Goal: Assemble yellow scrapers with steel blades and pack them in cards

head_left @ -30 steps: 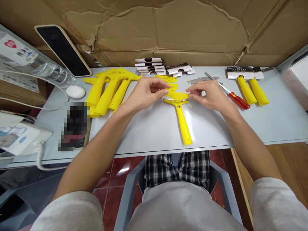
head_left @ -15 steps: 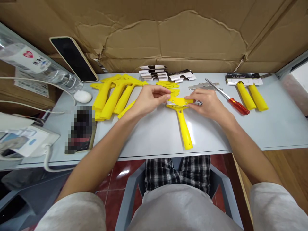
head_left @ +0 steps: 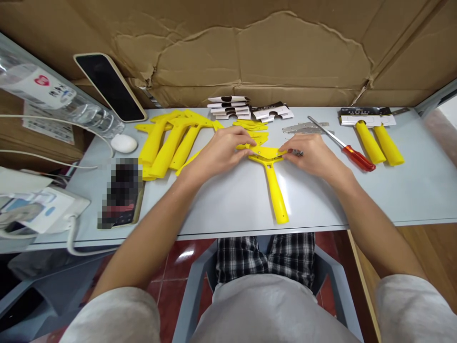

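A yellow plastic scraper handle (head_left: 276, 195) lies on the table, its wide head pointing away from me. Over that head a flat yellow cover plate (head_left: 266, 151) sits slightly tilted, with a dark gap along its near edge. My left hand (head_left: 228, 148) pinches the plate's left end between thumb and fingers. At the right end, my right hand (head_left: 307, 152) is closed on the plate, fingertips partly hidden. A small black-and-white patterned thing (head_left: 297, 153) shows under the right fingers; I cannot make out what it is. Loose yellow plates (head_left: 252, 125) lie just beyond my hands.
Several yellow scraper handles (head_left: 171, 143) are piled at left, near a phone (head_left: 123, 193). Folded cards (head_left: 228, 108) stand behind. Metal blades (head_left: 307, 127), a red screwdriver (head_left: 359, 157) and carded scrapers (head_left: 371, 140) lie to the right. A cardboard wall (head_left: 264, 52) closes the back.
The cover plate has come down nearer the handle's head, and the silvery strip beneath it shows less. My left fingers have shifted slightly. The handle stays in place on the table.
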`<state>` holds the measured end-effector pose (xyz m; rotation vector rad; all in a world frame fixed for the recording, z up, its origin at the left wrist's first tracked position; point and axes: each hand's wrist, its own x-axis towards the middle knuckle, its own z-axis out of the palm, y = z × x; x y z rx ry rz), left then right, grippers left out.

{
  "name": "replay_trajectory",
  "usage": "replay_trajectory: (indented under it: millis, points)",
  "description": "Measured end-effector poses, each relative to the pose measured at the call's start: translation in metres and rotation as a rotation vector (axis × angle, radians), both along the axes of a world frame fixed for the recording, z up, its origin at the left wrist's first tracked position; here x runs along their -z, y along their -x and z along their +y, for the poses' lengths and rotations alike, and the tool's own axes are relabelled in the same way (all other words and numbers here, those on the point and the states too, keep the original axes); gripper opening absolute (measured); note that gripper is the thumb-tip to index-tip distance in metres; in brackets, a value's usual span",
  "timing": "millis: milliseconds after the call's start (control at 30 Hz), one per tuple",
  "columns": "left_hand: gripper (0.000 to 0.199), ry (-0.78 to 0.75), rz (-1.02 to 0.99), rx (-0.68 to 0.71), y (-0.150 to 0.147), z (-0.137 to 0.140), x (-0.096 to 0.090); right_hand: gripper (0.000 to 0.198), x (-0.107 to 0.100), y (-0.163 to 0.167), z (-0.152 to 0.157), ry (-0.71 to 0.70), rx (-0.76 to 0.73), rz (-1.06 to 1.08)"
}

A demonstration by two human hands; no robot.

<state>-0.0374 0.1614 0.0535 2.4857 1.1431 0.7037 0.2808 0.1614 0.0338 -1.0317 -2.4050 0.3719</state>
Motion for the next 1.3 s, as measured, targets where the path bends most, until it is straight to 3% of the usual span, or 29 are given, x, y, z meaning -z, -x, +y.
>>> replay_trajectory:
  millis: [267,967,1300]
  points:
    - [0.022,-0.036,0.051,0.057,0.003,0.005,0.009,0.028,-0.008,-0.001,-0.004,0.058,-0.015,-0.048]
    - [0.03,0.035,0.093,0.082,0.001,0.004,0.009,0.028,-0.012,0.001,-0.006,0.088,-0.062,-0.086]
    - [0.032,0.031,0.101,0.07,-0.001,0.004,0.015,0.038,-0.003,0.004,-0.006,0.015,-0.068,-0.174]
